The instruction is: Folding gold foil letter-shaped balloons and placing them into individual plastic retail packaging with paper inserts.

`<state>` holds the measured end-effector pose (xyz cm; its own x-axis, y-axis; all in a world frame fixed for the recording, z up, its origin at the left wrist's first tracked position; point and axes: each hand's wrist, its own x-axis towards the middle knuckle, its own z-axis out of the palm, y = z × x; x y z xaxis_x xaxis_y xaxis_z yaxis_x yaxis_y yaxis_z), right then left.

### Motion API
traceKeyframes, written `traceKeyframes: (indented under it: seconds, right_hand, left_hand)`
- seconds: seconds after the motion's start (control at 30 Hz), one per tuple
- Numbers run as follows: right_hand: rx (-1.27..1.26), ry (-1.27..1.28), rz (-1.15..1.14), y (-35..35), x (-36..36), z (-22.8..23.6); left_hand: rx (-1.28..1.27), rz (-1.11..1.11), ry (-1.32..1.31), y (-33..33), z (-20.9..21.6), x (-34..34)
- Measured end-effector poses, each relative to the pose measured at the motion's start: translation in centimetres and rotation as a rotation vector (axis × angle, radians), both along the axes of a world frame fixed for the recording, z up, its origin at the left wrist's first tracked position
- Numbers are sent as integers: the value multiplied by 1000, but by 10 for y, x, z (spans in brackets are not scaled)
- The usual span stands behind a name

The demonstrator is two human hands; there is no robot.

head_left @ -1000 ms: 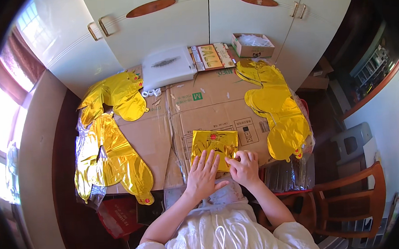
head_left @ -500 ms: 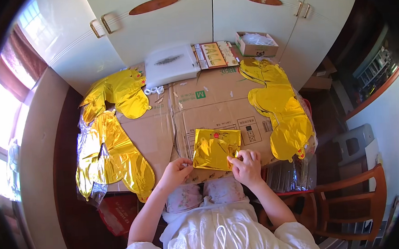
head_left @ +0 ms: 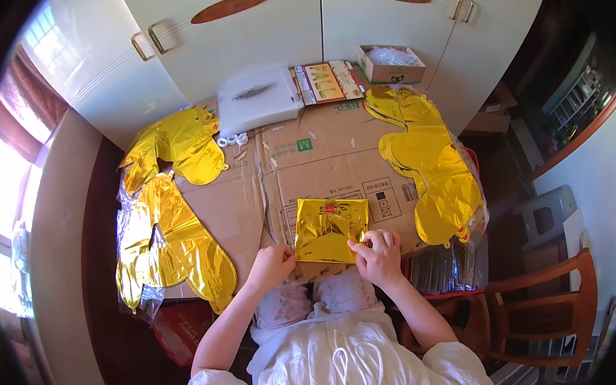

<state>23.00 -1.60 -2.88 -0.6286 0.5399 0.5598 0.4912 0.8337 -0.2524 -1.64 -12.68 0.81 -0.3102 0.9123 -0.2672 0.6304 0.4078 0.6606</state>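
Observation:
A folded gold foil balloon [head_left: 330,233], a shiny square with a small red spot near its far edge, lies on the cardboard right in front of me. My left hand [head_left: 273,266] is closed at its near left corner, the fingertips gripping that edge. At the near right corner my right hand [head_left: 378,255] pinches the foil between thumb and curled fingers. Unfolded flat gold foil balloons lie to both sides: one [head_left: 189,147] at the far left, another [head_left: 176,232] at the near left, and a stack [head_left: 433,163] along the right.
Flattened cardboard [head_left: 232,218] covers the table. Along the back stand a white plastic-wrapped stack [head_left: 259,107], flat printed packages [head_left: 323,86] and an open box [head_left: 393,67] of clear plastic. White tape rolls [head_left: 231,140] lie nearby. A wooden chair [head_left: 541,312] stands at right.
The foil square's surface has flattened and its creases reflect differently. Both hands stay at its near corners, with my left fingers curled a little tighter. The whole view has shifted slightly.

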Motion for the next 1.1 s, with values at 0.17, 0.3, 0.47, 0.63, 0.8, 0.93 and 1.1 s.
traceKeyframes:
  seconds: [0.17, 0.3, 0.47, 0.63, 0.8, 0.93, 1.1]
  right_hand:
    - [11, -12, -3, 0, 0, 2]
    - [9, -45, -33, -1, -1, -3]
    - [-8, -66, -18, 1, 3, -2]
    - [-20, -50, -29, 0, 2, 0]
    - [-19, -71, -37, -1, 3, -3]
    - [-21, -63, -39, -1, 3, -4]
    - [-21, -66, -43, -1, 3, -5]
  left_hand:
    - [334, -54, 604, -7, 29, 46]
    - [514, -502, 488, 9, 19, 96]
    - [469, -452, 585, 43, -14, 88]
    - [412, -431, 655, 39, -25, 80]
    - [389, -417, 675, 38, -25, 78]
    - [360, -429, 675, 38, -21, 77]
    - [341, -447, 650, 38, -19, 74]
